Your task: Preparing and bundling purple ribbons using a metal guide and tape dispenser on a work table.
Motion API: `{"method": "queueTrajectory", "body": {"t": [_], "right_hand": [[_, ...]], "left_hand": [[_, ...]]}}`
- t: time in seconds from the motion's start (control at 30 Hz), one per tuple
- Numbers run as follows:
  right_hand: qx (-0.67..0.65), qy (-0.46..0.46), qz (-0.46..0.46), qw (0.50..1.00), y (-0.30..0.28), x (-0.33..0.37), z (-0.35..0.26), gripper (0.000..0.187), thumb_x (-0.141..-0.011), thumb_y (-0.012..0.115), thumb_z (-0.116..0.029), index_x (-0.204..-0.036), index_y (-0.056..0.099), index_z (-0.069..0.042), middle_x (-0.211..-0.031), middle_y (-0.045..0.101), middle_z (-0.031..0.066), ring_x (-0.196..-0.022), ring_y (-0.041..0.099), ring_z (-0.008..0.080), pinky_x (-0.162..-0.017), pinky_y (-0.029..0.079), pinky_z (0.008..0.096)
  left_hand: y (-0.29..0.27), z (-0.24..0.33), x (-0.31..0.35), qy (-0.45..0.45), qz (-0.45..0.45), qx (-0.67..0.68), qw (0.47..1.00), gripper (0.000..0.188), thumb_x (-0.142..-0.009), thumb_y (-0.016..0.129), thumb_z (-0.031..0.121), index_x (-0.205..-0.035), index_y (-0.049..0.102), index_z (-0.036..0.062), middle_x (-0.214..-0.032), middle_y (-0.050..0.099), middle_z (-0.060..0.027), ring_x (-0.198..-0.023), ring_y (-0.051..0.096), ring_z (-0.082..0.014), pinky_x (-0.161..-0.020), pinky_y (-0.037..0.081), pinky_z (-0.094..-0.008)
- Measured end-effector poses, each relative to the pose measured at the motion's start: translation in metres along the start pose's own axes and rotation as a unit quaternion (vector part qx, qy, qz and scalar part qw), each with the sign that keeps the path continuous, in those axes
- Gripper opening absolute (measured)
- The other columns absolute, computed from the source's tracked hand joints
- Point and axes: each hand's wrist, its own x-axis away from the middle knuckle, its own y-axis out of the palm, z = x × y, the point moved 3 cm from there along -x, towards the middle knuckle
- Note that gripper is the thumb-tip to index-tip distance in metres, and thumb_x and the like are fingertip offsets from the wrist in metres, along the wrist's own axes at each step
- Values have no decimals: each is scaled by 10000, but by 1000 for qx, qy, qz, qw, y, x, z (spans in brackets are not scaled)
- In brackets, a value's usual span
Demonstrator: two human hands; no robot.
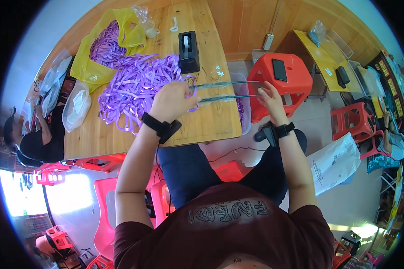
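Two thin dark strips (pixel 220 84), partly wrapped in crinkled clear film, stretch side by side between my hands over the table's right edge. My left hand (pixel 175 99) is closed around their left ends, and loops of purple ribbon hang beside its fingers. At the other ends is my right hand (pixel 271 101), its fingers bent and seeming to pinch the tips, out past the table. A loose heap of purple ribbon (pixel 137 83) lies on the table just left of my left hand. Exactly what my left fingers cover is hidden.
A black tape dispenser (pixel 188 54) stands behind the ribbon on the wooden table (pixel 215 127). Yellow bag (pixel 83 67) with more ribbon lies left; a clear tub (pixel 77 107) nearby. A phone (pixel 279 70) rests on a red stool (pixel 296 83). Other people sit at both sides.
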Motion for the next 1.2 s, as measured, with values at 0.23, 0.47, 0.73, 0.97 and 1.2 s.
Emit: {"method": "queueTrajectory", "body": {"t": [0.23,0.47,0.73,0.97,1.2], "right_hand": [[-17,-214,70,974,27,91,-67,377,-926,614,-36,-1300,567,-39,-1140,633,64,-903,597,105,-799,498,234],[85,-384,-205,896,110,139,-81,388,-861,671,-26,-1243,626,-80,-1115,664,73,-900,623,127,-751,512,245],[-182,-162,-17,970,60,134,-85,257,-1012,554,-177,-1148,620,32,-866,663,77,-745,646,127,-683,538,257],[-209,-168,1,963,38,128,-80,244,-1003,541,-105,-1203,618,12,-980,671,79,-797,648,117,-716,556,265],[-124,-119,-36,984,34,124,-60,275,-942,612,-91,-1199,626,6,-1043,670,61,-896,649,148,-783,540,280]], "left_hand": [[-3,24,35,99,87,139,982,155,-899,653,153,-960,641,12,-867,649,-145,-795,642,-264,-712,504,-363],[11,88,90,230,-62,184,954,136,-882,689,174,-975,678,76,-794,670,-93,-700,668,-259,-636,521,-356],[-15,8,85,108,65,95,988,227,-856,690,203,-1049,705,84,-883,699,-149,-802,686,-311,-698,536,-374],[-24,-56,59,-11,69,289,955,196,-900,672,159,-1024,691,9,-839,693,-46,-734,632,-103,-636,491,-259],[-35,-21,56,-93,-31,460,882,227,-973,627,214,-1046,679,5,-813,649,25,-695,547,-28,-586,413,-192]]}}
